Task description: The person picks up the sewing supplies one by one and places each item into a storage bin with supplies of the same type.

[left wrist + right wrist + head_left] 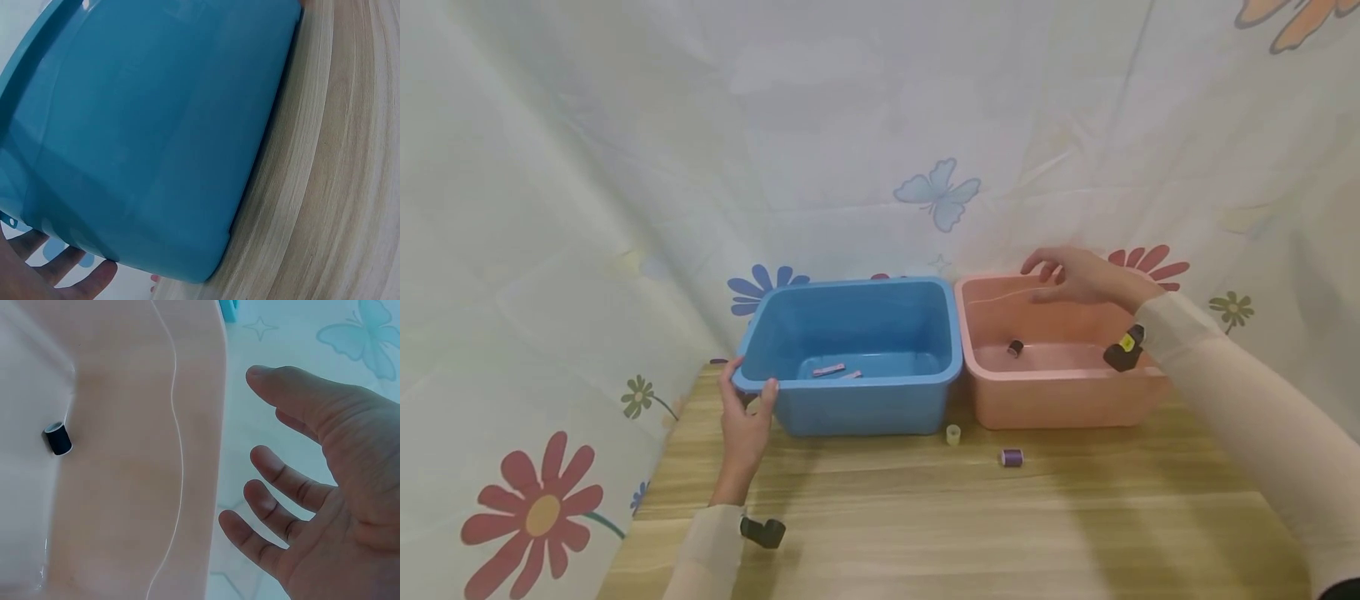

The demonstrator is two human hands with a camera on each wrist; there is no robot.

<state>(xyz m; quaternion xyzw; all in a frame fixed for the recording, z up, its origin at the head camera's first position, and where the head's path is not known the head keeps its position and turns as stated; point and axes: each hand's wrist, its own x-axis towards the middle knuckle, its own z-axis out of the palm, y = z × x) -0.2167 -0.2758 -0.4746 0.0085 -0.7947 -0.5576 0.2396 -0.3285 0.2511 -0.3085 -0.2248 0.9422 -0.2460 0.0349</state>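
Observation:
My left hand (747,433) holds the front left corner of the blue basin (861,408), its thumb at the front rim and its fingers along the left side. In the left wrist view, fingertips (107,269) touch the basin's outer wall. Two small pinkish strips (828,369) lie on the basin floor; their kind is unclear. Over the back rim of the pink basin (1067,400), my right hand (1078,275) hovers with loosely bent, spread fingers and nothing in them. A dark thread spool (59,439) lies inside that basin.
On the wooden table (925,533), a purple thread spool (1012,457) lies before the pink basin. A small pale yellow spool (952,434) stands near the gap between the basins. A patterned curtain (820,167) hangs close behind both.

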